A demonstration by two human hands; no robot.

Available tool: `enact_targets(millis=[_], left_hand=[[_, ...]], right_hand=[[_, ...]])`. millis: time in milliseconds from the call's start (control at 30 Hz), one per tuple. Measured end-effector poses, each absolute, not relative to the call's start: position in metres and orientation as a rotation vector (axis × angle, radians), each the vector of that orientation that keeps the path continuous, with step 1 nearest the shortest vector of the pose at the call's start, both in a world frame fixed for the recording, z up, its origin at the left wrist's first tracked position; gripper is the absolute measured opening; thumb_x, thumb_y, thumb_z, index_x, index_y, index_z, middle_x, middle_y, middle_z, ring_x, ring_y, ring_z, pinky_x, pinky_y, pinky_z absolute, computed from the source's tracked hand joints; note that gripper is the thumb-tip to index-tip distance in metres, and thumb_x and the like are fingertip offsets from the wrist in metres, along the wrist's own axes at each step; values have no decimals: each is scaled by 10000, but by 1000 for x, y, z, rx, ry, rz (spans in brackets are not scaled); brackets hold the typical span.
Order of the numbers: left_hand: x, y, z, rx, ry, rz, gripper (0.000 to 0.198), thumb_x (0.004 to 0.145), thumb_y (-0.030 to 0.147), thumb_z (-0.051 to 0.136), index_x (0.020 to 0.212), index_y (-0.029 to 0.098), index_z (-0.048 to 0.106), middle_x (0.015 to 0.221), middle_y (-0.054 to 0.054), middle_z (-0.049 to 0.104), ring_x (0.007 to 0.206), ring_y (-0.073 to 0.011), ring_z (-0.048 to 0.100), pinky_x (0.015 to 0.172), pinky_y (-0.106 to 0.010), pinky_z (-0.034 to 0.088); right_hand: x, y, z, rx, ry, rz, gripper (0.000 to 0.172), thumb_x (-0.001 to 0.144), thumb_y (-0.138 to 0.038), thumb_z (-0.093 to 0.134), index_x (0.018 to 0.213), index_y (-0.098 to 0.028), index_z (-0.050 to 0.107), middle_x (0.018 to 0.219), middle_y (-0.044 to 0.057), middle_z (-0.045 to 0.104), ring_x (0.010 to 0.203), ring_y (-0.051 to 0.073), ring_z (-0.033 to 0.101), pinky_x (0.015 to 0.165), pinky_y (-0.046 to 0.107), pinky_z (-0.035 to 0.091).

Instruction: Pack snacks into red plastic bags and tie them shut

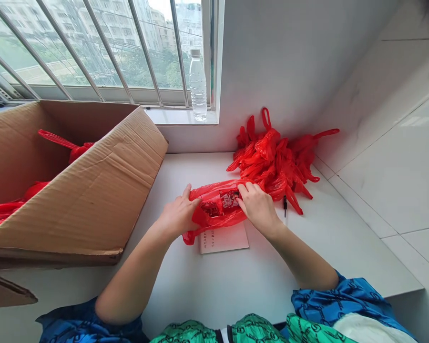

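Between my hands lies a red plastic bag [219,220], spread lengthwise, with dark red printed packets [229,199] showing at its opening. My left hand [178,213] is at the bag's left end, thumb and fingers closed on its edge. At the right end my right hand [258,206] pinches the bag's rim beside the packets. Under the bag, a white notepad [224,240] with handwritten marks is partly covered. A pile of knotted red bags [271,157] sits just behind my right hand, against the wall.
A large open cardboard box [103,190] with red bags inside stands at the left. On the windowsill stands a clear bottle [198,88]. A black pen [285,206] lies right of my right hand. The white table [329,247] meets a tiled wall at the right.
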State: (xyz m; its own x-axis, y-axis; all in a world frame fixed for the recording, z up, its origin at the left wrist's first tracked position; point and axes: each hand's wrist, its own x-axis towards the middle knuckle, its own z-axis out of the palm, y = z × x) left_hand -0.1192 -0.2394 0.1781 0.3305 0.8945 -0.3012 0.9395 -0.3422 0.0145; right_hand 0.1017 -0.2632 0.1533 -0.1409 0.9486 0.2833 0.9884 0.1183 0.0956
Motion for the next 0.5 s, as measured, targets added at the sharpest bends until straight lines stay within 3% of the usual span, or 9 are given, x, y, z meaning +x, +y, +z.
enact_targets(millis=[100,233,300,400,500], left_hand=[[-118,-238,177,2388,1676,-303,316,836,486,636,1050,274,732,1591,-78,328,1108,-297,632,721,-328,531],[-116,-234,170,2394,1709,-217,459,967,459,392,814,203,741,1487,-114,449,897,-247,685,690,-345,519],[-117,-231,165,2436,1714,-212,381,946,381,426,810,183,722,1449,-147,485,855,-256,688,663,-357,511],[-122,-226,158,2440,1719,-188,177,798,297,609,903,188,701,1420,-173,511,877,-291,695,656,-365,514],[-128,-221,153,2387,1731,-133,328,704,294,685,1022,212,684,1503,-180,434,948,-329,696,702,-400,535]], right_hand=[[92,-262,152,-1776,-2300,-402,159,1004,-201,489,1056,-179,638,1077,102,668,987,241,592,758,328,420],[69,-246,131,-1456,-2616,-169,133,963,-217,559,1049,-176,653,1057,87,691,999,248,593,847,358,419],[60,-237,119,-1432,-2683,-87,198,916,-207,611,1102,-148,644,1085,106,695,1010,270,606,892,386,422],[58,-229,111,-1442,-2672,-21,233,914,-132,553,1130,-139,640,1083,117,700,993,268,629,904,402,437],[70,-231,118,-1385,-2585,106,263,922,-114,518,1143,-142,656,1057,120,705,992,260,638,863,385,471]])
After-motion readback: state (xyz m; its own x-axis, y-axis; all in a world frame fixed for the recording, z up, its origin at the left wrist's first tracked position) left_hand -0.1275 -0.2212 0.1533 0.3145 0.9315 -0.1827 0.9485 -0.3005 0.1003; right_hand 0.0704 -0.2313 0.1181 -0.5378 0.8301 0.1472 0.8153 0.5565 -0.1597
